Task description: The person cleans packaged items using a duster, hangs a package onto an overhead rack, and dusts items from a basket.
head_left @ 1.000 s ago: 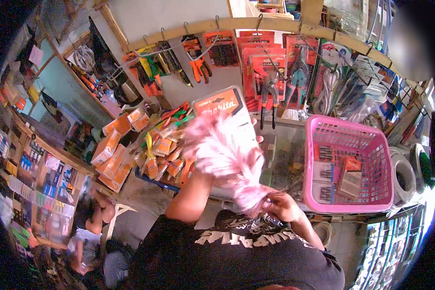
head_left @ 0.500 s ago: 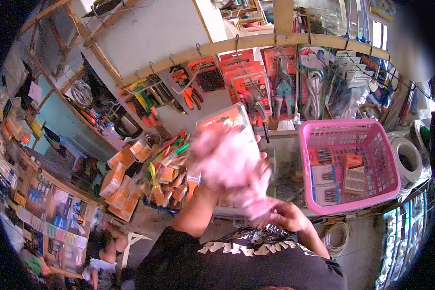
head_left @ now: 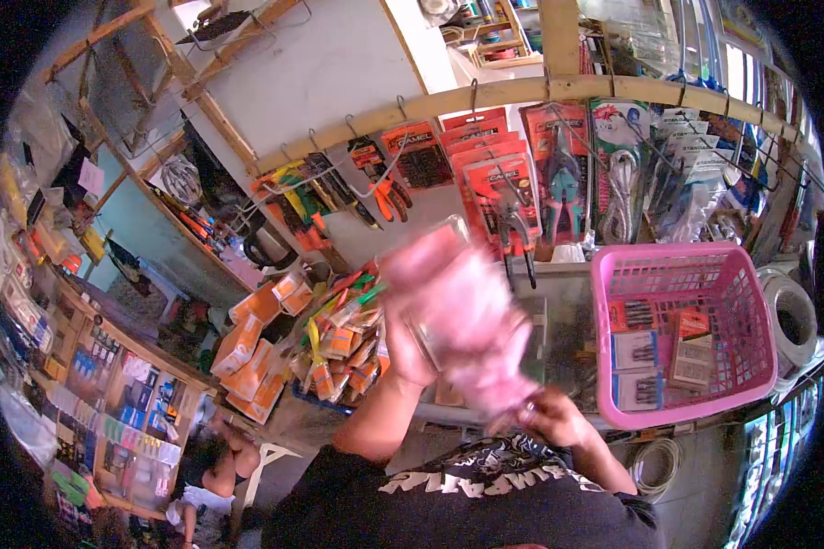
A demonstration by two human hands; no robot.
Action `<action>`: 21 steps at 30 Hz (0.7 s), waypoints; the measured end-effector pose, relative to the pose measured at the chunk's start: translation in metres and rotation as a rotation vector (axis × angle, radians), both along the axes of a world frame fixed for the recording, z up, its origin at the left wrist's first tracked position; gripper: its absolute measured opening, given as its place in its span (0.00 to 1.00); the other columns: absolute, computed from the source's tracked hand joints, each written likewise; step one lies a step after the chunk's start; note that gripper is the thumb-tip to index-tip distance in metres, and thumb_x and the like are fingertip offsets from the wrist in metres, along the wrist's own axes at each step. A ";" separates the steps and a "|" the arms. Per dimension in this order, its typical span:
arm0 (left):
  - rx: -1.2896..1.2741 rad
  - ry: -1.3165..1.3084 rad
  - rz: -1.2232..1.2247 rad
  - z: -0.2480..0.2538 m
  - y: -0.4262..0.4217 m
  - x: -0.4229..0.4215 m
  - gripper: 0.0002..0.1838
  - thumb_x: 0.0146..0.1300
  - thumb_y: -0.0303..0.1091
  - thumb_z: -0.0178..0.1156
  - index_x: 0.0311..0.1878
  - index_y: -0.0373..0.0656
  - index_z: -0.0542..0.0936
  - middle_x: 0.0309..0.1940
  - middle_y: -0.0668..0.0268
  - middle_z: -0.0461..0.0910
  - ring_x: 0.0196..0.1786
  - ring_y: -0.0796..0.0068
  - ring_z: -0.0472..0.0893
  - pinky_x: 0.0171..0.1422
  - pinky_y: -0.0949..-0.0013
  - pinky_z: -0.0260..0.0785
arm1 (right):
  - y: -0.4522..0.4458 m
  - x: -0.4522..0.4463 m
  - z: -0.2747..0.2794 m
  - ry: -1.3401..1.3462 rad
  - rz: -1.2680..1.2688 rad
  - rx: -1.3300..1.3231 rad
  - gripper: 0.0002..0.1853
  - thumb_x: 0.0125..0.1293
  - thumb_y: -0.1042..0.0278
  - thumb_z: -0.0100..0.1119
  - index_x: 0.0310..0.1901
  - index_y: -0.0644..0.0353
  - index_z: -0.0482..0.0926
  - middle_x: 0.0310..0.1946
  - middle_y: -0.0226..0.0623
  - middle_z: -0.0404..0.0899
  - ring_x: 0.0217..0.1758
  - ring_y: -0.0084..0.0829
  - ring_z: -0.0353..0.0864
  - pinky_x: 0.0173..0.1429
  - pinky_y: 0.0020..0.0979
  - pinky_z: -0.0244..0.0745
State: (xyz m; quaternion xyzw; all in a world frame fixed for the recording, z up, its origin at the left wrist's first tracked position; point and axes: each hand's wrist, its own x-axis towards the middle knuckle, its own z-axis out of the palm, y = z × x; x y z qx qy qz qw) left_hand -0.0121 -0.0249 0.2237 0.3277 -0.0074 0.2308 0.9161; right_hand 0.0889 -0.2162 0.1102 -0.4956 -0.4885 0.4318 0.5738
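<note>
A pink cloth (head_left: 476,320), blurred by motion, lies across the front of a flat package (head_left: 435,242) with a red top. My left hand (head_left: 410,352) holds the package from its left side, its fingers partly hidden behind package and cloth. At the cloth's lower end, my right hand (head_left: 554,416) is closed on the bunched fabric. Just left of the package is a pile of orange-labelled paintbrushes (head_left: 343,352).
A pink basket (head_left: 687,416) with several packets stands on the glass counter (head_left: 558,320) at the right. Tool packs (head_left: 494,188) hang from a wooden rail above. Orange boxes (head_left: 247,361) are stacked left. Another person's leg (head_left: 233,462) shows at lower left.
The view has shifted, so the shelves and basket sit differently in frame. The cloth has moved over the package, covering more of its red top, and both hands keep their holds.
</note>
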 end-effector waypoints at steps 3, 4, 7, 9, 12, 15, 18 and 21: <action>0.047 -0.098 -0.323 0.010 0.004 0.003 0.39 0.56 0.65 0.38 0.61 0.43 0.57 0.57 0.56 0.63 0.56 0.60 0.67 0.58 0.53 0.60 | 0.005 -0.003 -0.005 -0.049 -0.020 0.071 0.15 0.61 0.65 0.52 0.46 0.64 0.72 0.34 0.37 0.77 0.34 0.24 0.73 0.41 0.28 0.69; 0.203 -0.025 0.131 0.012 -0.005 -0.008 0.37 0.57 0.64 0.38 0.61 0.45 0.58 0.57 0.58 0.62 0.57 0.59 0.66 0.59 0.53 0.59 | 0.008 0.004 -0.010 -0.124 -0.004 0.050 0.14 0.61 0.65 0.52 0.44 0.65 0.73 0.32 0.36 0.77 0.30 0.23 0.73 0.37 0.28 0.68; 0.161 -0.049 0.202 0.004 -0.002 -0.009 0.40 0.55 0.68 0.36 0.60 0.44 0.59 0.55 0.62 0.65 0.55 0.64 0.68 0.59 0.60 0.61 | 0.002 0.000 -0.008 0.077 -0.017 -0.149 0.13 0.62 0.64 0.50 0.40 0.66 0.74 0.29 0.35 0.77 0.27 0.24 0.71 0.34 0.29 0.67; 0.245 -0.041 0.255 -0.009 0.006 -0.006 0.39 0.56 0.68 0.36 0.59 0.43 0.60 0.55 0.61 0.66 0.55 0.63 0.68 0.59 0.60 0.61 | 0.003 0.001 -0.007 -0.037 0.004 -0.004 0.13 0.62 0.65 0.50 0.40 0.67 0.74 0.31 0.37 0.76 0.32 0.27 0.72 0.38 0.30 0.67; 0.215 -0.116 0.111 -0.011 0.005 -0.005 0.39 0.57 0.64 0.36 0.61 0.41 0.57 0.58 0.59 0.62 0.58 0.61 0.65 0.61 0.57 0.59 | -0.001 -0.005 -0.013 0.070 -0.103 0.066 0.14 0.61 0.66 0.50 0.43 0.69 0.73 0.39 0.42 0.76 0.42 0.30 0.73 0.47 0.32 0.67; 0.084 0.069 0.171 -0.003 -0.005 -0.008 0.38 0.57 0.62 0.38 0.63 0.42 0.55 0.62 0.57 0.57 0.61 0.57 0.61 0.61 0.52 0.57 | -0.007 -0.006 0.009 0.008 0.039 0.016 0.15 0.61 0.68 0.49 0.47 0.68 0.71 0.49 0.44 0.71 0.52 0.33 0.69 0.55 0.30 0.63; 0.188 -0.013 -0.262 0.007 -0.009 0.007 0.37 0.55 0.63 0.42 0.61 0.46 0.58 0.60 0.56 0.59 0.58 0.54 0.64 0.60 0.49 0.58 | -0.009 -0.011 -0.002 0.004 0.027 -0.032 0.14 0.61 0.68 0.50 0.46 0.67 0.72 0.50 0.45 0.72 0.57 0.35 0.67 0.57 0.30 0.62; 0.198 0.063 0.039 0.005 -0.017 -0.002 0.38 0.55 0.63 0.42 0.63 0.47 0.56 0.61 0.57 0.57 0.61 0.52 0.60 0.61 0.47 0.56 | -0.010 -0.010 -0.009 0.113 0.025 -0.164 0.19 0.61 0.67 0.51 0.53 0.64 0.66 0.50 0.44 0.71 0.56 0.34 0.68 0.57 0.30 0.62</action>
